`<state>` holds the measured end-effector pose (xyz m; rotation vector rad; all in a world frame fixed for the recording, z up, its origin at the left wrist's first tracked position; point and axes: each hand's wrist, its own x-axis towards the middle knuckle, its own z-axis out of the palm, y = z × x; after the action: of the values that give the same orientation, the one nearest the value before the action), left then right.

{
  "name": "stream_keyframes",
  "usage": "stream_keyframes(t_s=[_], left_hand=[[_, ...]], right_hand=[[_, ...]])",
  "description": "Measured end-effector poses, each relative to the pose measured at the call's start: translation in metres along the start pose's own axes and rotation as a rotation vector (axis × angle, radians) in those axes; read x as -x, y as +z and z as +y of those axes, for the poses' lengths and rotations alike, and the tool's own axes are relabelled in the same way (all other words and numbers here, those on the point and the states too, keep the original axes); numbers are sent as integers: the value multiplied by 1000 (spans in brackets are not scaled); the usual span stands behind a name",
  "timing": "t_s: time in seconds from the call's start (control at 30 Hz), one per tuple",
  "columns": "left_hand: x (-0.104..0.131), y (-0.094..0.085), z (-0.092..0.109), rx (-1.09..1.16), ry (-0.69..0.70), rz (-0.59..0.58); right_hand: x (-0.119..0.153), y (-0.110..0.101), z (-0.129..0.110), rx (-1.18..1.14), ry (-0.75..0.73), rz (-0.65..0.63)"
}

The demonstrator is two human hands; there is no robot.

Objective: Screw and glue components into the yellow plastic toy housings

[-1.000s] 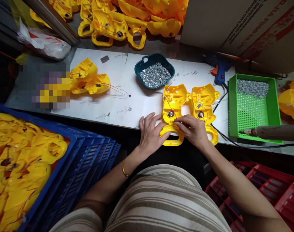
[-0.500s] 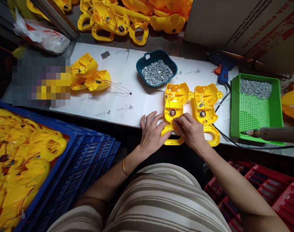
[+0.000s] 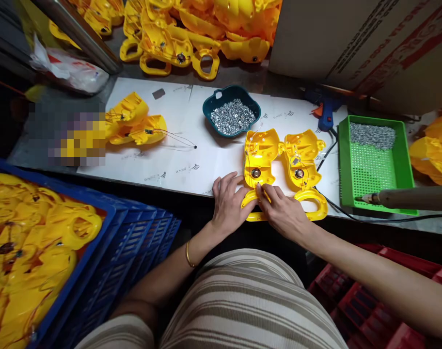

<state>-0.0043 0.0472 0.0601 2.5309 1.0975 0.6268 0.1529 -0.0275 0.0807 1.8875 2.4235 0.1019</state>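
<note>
Two yellow plastic shell halves lie open side by side at the bench edge, insides up. The left shell half [image 3: 261, 148] carries a round speaker [image 3: 255, 173] and thin wires. A similar speaker sits in the right shell half [image 3: 304, 152]. My left hand [image 3: 228, 206] grips the left half's loop handle [image 3: 253, 216], thumb over it and fingers along the shell's side. My right hand [image 3: 282, 211] is closed, fingertips pressed together at the top of that handle. Whatever they pinch is hidden.
A dark green bowl of screws [image 3: 231, 116] stands behind the shells. To the right are a green basket with screws [image 3: 379, 167], a blue glue gun [image 3: 326, 116] and an electric screwdriver [image 3: 406, 198]. A blue crate [image 3: 134, 218] of yellow shells stands left.
My right hand has shifted slightly down and left relative to the shell, its fingertips now lower on the handle. My left hand keeps its hold. The camera view has shifted a little.
</note>
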Motion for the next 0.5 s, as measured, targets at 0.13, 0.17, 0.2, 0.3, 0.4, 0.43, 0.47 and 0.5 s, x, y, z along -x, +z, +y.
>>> stream_keyframes(t_s=[0.13, 0.17, 0.2, 0.3, 0.4, 0.43, 0.47, 0.5], left_hand=[[1, -3, 2, -3, -20, -19], [0, -4, 1, 9, -19, -21], [-1, -5, -2, 33, -23, -17], [-11, -9, -15, 165, -105, 42], [-29, -12, -26, 270, -234, 127], [-36, -12, -28, 280, -241, 136], [-41, -12, -28, 279, -224, 137], [-46, -12, -27, 265, -185, 132]], right_hand=[[-2, -2, 11, -96, -8, 47], [-2, -4, 16, -141, 6, 64], [-3, -6, 21, -189, 32, 85], [-10, -11, 34, -360, 152, 175], [-26, -16, 40, -569, 247, 247], [-34, -17, 42, -636, 267, 258], [-41, -19, 42, -691, 288, 261], [-49, -20, 43, -732, 312, 251]])
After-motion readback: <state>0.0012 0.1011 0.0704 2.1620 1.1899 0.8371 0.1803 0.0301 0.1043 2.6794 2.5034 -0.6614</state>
